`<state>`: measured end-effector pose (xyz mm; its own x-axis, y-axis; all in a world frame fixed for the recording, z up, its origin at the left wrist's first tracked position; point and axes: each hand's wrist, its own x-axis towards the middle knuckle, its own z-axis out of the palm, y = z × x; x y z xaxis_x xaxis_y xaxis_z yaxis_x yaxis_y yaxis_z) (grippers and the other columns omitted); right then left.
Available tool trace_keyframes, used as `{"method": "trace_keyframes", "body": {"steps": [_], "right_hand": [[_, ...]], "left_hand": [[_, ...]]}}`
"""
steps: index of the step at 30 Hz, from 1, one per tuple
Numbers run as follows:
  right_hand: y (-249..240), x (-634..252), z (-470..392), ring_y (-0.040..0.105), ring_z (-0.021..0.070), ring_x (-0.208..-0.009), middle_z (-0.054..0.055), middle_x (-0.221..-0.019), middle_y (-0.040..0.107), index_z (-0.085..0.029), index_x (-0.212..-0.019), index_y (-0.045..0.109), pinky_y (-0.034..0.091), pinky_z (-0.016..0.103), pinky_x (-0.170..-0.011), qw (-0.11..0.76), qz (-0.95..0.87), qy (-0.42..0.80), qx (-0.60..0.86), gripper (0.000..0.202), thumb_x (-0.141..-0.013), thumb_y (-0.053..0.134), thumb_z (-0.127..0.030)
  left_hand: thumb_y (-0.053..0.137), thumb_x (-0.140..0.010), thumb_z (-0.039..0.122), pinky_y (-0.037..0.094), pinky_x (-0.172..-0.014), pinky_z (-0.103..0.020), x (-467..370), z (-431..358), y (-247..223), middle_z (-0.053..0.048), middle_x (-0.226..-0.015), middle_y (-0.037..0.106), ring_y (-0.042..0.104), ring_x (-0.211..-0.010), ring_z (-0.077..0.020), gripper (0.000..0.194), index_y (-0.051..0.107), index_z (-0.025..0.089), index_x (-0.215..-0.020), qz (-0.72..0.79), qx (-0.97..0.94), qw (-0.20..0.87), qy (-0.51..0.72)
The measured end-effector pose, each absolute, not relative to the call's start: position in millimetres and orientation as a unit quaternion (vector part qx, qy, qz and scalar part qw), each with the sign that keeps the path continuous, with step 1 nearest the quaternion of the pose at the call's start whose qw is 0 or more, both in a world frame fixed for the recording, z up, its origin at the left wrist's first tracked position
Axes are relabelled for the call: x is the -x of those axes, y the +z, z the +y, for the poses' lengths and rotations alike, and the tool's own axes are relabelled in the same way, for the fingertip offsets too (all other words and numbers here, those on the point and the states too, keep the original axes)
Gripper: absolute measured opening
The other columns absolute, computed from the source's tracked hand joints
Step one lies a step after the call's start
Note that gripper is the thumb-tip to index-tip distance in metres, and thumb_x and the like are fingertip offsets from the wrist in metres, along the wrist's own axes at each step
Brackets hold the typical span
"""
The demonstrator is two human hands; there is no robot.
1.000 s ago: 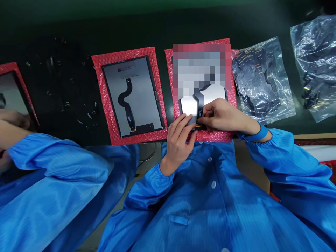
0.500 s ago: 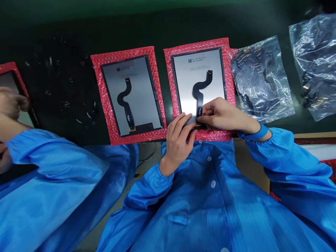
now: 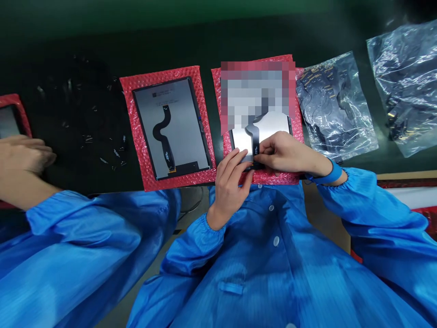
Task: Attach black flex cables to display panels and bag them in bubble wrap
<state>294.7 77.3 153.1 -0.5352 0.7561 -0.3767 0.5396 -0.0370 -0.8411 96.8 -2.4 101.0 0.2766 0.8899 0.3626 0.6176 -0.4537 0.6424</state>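
A display panel [image 3: 276,125] lies back side up on a red bubble-wrap sheet [image 3: 296,143] in front of me. Pixel blocks blur its upper part. A black flex cable [image 3: 256,139] runs down the panel to its lower edge. My right hand [image 3: 288,152] has thumb and fingers closed on the cable near its lower end. My left hand [image 3: 230,184] lies with fingers stretched over the panel's lower edge, fingertips beside the cable end. The joint between cable and panel is partly hidden by the fingers.
To the left, another panel [image 3: 182,123] with a cable lies on red bubble wrap [image 3: 145,175]. Small dark pieces [image 3: 116,152] are scattered farther left, near a co-worker's hand [image 3: 27,155]. Clear bags [image 3: 358,123] of flex cables lie at right, one beyond the other.
My hands stay at the cable's lower end, with the right shifted slightly. At far left, the co-worker's hand has moved down and right. The view has shifted a little.
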Motion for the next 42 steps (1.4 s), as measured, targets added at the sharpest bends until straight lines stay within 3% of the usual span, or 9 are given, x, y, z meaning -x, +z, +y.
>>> {"method": "trace_keyframes", "body": {"steps": [6,11,18,25,34,42], "right_hand": [[153,-295,78,0.028,0.0088,-0.051,-0.008,-0.048,0.039,-0.020,-0.055,0.044,0.026,0.028,-0.054,0.087,-0.680,0.547,0.480,0.040,-0.087,0.066,-0.014],[154,-295,79,0.036,0.0096,-0.050,-0.005,-0.051,0.050,-0.019,-0.061,0.052,0.027,0.028,-0.053,0.078,-0.661,0.570,0.482,0.033,-0.092,0.063,-0.019],[153,-296,78,0.033,0.0078,-0.051,-0.006,-0.050,0.045,-0.018,-0.059,0.051,0.026,0.028,-0.053,0.075,-0.698,0.548,0.455,0.034,-0.091,0.062,-0.015],[150,-298,78,0.033,0.0086,-0.051,-0.006,-0.050,0.047,-0.018,-0.061,0.052,0.026,0.029,-0.053,0.079,-0.702,0.542,0.454,0.033,-0.093,0.061,-0.022],[157,-303,80,0.059,0.0137,-0.051,0.002,-0.059,0.068,-0.019,-0.068,0.056,0.040,0.027,-0.050,0.082,-0.601,0.631,0.483,0.028,-0.094,0.066,-0.025],[155,-299,77,0.061,0.0148,-0.050,0.002,-0.056,0.068,-0.019,-0.066,0.060,0.043,0.027,-0.050,0.092,-0.613,0.600,0.507,0.030,-0.093,0.070,-0.031]], "left_hand": [[0.062,-0.101,0.017,0.053,-0.116,-0.050,-97,-2,101,-0.010,-0.135,0.071,0.060,-0.137,-0.0257,0.013,0.067,0.020,-0.113,0.485,-0.777,0.189,0.353],[0.062,-0.100,0.017,0.053,-0.115,-0.049,-98,-2,102,-0.010,-0.135,0.071,0.061,-0.137,-0.0258,0.014,0.067,0.019,-0.113,0.486,-0.779,0.186,0.349],[0.065,-0.099,0.015,0.053,-0.114,-0.048,-98,-2,98,-0.010,-0.134,0.072,0.061,-0.137,-0.0254,0.016,0.067,0.018,-0.114,0.479,-0.776,0.178,0.369],[0.068,-0.096,0.013,0.054,-0.113,-0.047,-99,-2,96,-0.010,-0.132,0.073,0.062,-0.135,-0.0252,0.017,0.067,0.018,-0.112,0.478,-0.775,0.168,0.377],[0.065,-0.099,0.015,0.055,-0.112,-0.048,-97,-3,95,-0.010,-0.138,0.071,0.060,-0.139,-0.0261,0.018,0.070,0.019,-0.116,0.465,-0.794,0.155,0.358],[0.068,-0.096,0.013,0.058,-0.108,-0.048,-98,-3,92,-0.012,-0.135,0.072,0.063,-0.135,-0.0281,0.015,0.071,0.018,-0.110,0.455,-0.797,0.127,0.376]]}}
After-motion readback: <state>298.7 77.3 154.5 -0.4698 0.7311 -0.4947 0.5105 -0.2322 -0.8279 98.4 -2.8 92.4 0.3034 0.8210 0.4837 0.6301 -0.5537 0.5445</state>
